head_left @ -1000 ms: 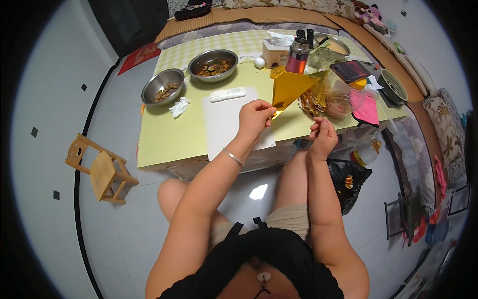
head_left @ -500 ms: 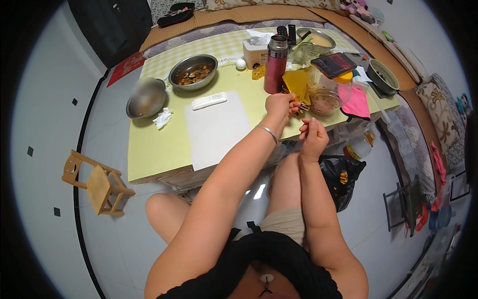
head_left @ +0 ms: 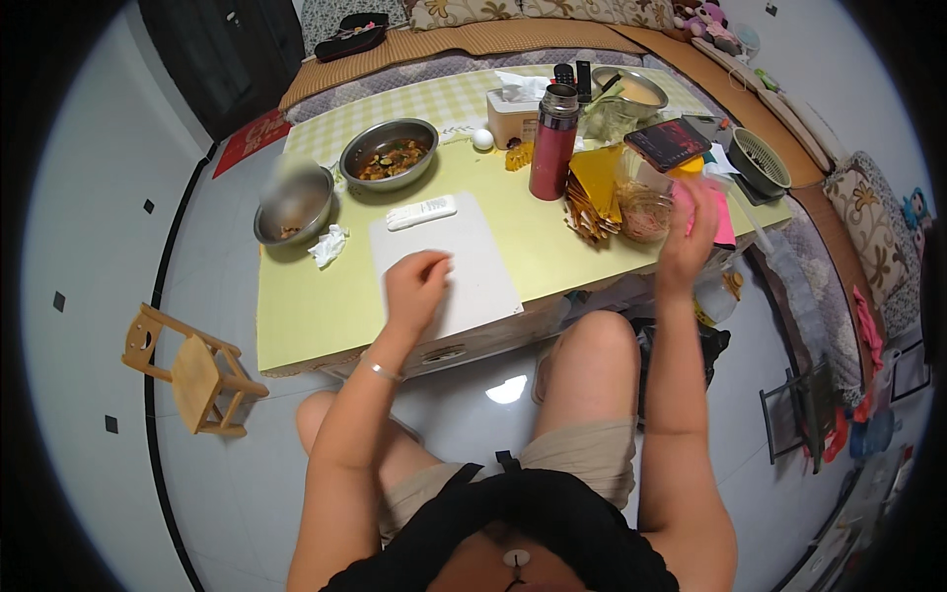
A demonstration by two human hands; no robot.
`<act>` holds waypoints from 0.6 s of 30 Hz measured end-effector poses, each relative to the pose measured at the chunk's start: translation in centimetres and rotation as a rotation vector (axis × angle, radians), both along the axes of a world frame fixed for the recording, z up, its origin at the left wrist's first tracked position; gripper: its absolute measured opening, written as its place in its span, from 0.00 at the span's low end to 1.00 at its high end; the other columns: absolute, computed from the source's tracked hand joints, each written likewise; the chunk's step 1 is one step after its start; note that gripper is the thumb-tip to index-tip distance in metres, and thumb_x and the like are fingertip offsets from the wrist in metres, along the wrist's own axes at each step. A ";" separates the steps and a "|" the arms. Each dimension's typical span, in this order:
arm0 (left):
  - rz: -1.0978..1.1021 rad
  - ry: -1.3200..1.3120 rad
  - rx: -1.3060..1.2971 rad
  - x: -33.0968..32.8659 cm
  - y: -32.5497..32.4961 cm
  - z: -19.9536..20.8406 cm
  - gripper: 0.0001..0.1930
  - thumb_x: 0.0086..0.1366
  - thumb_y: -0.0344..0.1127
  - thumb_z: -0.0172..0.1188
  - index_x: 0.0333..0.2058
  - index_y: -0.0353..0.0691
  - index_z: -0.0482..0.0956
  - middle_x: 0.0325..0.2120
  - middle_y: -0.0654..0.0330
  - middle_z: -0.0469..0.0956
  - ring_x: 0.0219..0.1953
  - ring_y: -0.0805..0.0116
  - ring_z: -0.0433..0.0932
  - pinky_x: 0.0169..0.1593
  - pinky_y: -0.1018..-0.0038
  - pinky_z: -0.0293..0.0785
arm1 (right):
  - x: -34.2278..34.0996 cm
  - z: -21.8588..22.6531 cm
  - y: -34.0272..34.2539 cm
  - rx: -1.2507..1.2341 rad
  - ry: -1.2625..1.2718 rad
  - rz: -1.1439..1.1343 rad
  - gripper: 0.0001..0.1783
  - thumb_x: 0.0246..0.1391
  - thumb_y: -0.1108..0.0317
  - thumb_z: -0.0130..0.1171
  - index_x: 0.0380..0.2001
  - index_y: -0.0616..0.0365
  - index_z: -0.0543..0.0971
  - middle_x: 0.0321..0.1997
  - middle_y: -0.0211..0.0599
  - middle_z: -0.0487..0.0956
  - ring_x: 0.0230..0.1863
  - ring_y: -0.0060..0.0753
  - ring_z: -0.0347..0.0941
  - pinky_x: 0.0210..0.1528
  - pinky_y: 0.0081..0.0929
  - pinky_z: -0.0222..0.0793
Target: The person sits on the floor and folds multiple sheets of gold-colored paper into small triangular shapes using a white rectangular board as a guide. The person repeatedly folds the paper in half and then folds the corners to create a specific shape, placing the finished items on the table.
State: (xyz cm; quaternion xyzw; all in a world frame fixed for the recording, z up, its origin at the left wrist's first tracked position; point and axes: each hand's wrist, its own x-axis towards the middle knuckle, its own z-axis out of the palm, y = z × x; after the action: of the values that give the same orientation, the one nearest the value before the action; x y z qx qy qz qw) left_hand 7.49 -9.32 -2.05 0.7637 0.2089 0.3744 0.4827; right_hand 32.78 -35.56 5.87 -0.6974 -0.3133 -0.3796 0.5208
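My left hand [head_left: 416, 291] is over the white sheet [head_left: 473, 281], its fingers curled together; whether anything small is in them is hidden. My right hand [head_left: 689, 237] is raised at the table's right front, fingers stretched out and slightly blurred. It overlaps a pink cloth [head_left: 724, 219] and is just right of a clear plastic jar [head_left: 646, 215]; contact cannot be made out. Left of the jar lies a stack of shiny yellow sheets [head_left: 595, 183] with folded golden strips [head_left: 589, 219] beneath. A white pen-like stick or packet [head_left: 421, 213] lies on the sheet's far end.
A red thermos without its lid [head_left: 554, 153] stands behind the yellow stack. Two metal bowls, one with food [head_left: 390, 163] and one blurred [head_left: 296, 212], are at left by a crumpled tissue [head_left: 328, 247]. A black bag [head_left: 715, 345] is below the table; a small wooden chair [head_left: 202, 375] stands left.
My left hand has moved from the golden strips leftward and nearer, over the white sheet. My right hand has gone from the table's front edge rightward and up to the pink cloth, its fingers extending.
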 end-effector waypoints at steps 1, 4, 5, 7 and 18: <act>0.069 -0.041 0.034 -1.8 0.9 -0.6 0.06 0.64 0.27 0.63 0.37 0.33 0.86 0.28 0.58 0.84 0.27 0.73 0.81 0.32 0.76 0.79 | 1.5 1.6 -0.2 -0.050 -0.055 -0.036 0.20 0.71 0.54 0.49 0.50 0.56 0.81 0.66 0.52 0.71 0.70 0.54 0.61 0.72 0.46 0.50; 0.228 -0.049 0.051 -6.0 3.4 -2.7 0.05 0.65 0.26 0.62 0.37 0.31 0.85 0.26 0.60 0.82 0.25 0.75 0.79 0.32 0.78 0.77 | 6.1 4.1 -0.1 -0.210 -0.116 -0.091 0.22 0.71 0.48 0.47 0.51 0.50 0.82 0.72 0.53 0.64 0.74 0.56 0.53 0.74 0.46 0.45; 0.215 -0.080 -0.033 -6.4 3.9 -2.6 0.05 0.66 0.26 0.62 0.37 0.31 0.85 0.26 0.61 0.82 0.26 0.76 0.79 0.32 0.78 0.77 | 7.4 4.4 -0.2 -0.266 -0.103 -0.105 0.22 0.71 0.47 0.46 0.51 0.48 0.82 0.73 0.53 0.63 0.75 0.56 0.52 0.74 0.47 0.44; 0.209 -0.122 -0.097 -6.7 4.3 -1.4 0.06 0.67 0.26 0.61 0.37 0.30 0.84 0.27 0.61 0.82 0.26 0.76 0.80 0.32 0.79 0.77 | 9.8 4.1 -0.2 -0.366 -0.077 -0.130 0.24 0.71 0.44 0.46 0.52 0.46 0.82 0.74 0.53 0.61 0.77 0.58 0.49 0.75 0.48 0.43; 0.239 0.083 0.083 -8.7 6.4 -2.6 0.07 0.62 0.28 0.65 0.38 0.33 0.85 0.31 0.57 0.84 0.31 0.71 0.82 0.37 0.75 0.78 | 9.8 3.3 -0.7 -0.107 0.015 -0.170 0.27 0.71 0.50 0.47 0.57 0.62 0.77 0.69 0.57 0.68 0.71 0.57 0.61 0.70 0.46 0.55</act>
State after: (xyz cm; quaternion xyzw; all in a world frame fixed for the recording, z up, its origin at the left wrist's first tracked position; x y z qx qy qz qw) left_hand -1.19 -2.88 -4.68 0.7674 0.3024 0.4057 0.3937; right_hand 42.59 -36.24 9.17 -0.7510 -0.2691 -0.4000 0.4512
